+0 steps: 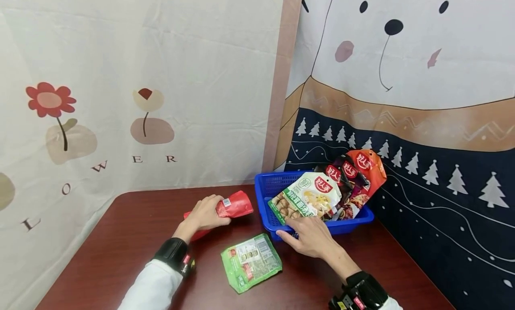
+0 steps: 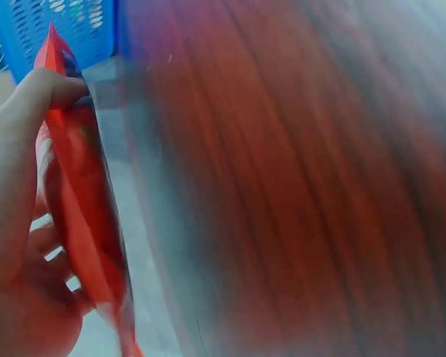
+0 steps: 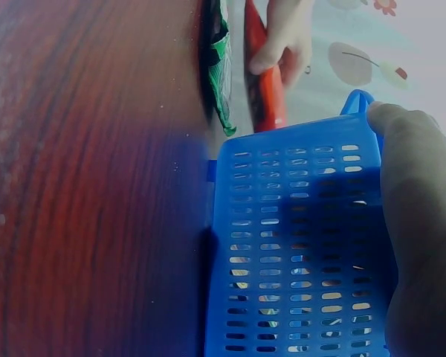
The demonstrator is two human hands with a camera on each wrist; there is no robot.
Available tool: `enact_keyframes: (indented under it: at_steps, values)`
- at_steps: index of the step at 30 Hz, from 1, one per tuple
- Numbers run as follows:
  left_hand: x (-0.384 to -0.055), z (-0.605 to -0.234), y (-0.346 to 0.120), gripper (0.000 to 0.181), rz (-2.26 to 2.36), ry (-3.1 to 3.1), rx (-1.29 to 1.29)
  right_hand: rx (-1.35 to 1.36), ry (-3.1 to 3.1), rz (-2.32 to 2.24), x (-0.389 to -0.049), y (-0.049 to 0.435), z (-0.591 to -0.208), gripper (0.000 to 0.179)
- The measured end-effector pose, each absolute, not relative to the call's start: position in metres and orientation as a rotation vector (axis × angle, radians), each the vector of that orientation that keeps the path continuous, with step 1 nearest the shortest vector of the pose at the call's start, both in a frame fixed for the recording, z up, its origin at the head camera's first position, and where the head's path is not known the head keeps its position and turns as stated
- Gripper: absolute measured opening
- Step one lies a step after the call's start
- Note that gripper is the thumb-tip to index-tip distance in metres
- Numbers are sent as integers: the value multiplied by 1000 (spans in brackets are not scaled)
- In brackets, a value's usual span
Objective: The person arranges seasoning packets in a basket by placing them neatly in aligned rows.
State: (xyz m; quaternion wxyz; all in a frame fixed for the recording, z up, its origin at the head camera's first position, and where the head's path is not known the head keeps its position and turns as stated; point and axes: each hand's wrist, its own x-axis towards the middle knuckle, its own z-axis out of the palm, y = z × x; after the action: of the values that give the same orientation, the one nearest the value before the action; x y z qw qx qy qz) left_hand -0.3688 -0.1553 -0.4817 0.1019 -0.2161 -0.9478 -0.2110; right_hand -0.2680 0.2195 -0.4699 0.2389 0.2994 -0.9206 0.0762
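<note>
My left hand [image 1: 207, 212] grips a red snack pouch [image 1: 237, 204] by its middle, low over the table's left half. The left wrist view shows the pouch [image 2: 85, 201] edge-on, thumb on one face and fingers behind. At the front rim of a blue plastic basket [image 1: 265, 203], my right hand [image 1: 311, 236] holds the edge, thumb along the rim and fingertips over the inside. Those fingers overlap the lower end of a white and green pouch [image 1: 297, 196] in the basket. A green packet [image 1: 252, 261] lies flat between the hands.
Dark-wrapped pouches [image 1: 342, 173] and an orange pouch [image 1: 372, 171] lean in the basket's right part, sticking above its rim. The brown wooden table [image 1: 141, 225] meets printed cloth hangings [image 1: 209, 100] behind and a dark tree-patterned cloth [image 1: 442, 211] at the right.
</note>
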Motion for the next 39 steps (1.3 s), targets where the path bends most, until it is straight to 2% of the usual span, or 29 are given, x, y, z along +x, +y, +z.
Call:
enact_keyframes:
  at_steps: [3, 9, 16, 30, 34, 39]
  values:
    - [-366, -479, -164, 68, -690, -2752, -562, 825, -2510, 208, -268, 219, -470, 39]
    - [-354, -468, -178, 75, -767, -2683, -493, 831, -2499, 214, -268, 219, -469, 41]
    - [-333, -446, -169, 70, -793, -2536, -581, 817, -2511, 213, -268, 220, -468, 40]
    - [-290, -407, -144, 75, -737, -2389, -784, 841, -2557, 257, -267, 220, -464, 40]
    - [-285, -402, -143, 76, -700, -2378, -799, 861, -2627, 350, -267, 221, -455, 33]
    - [-279, -395, -143, 76, -661, -2351, -829, 821, -2645, 562, -263, 219, -430, 36]
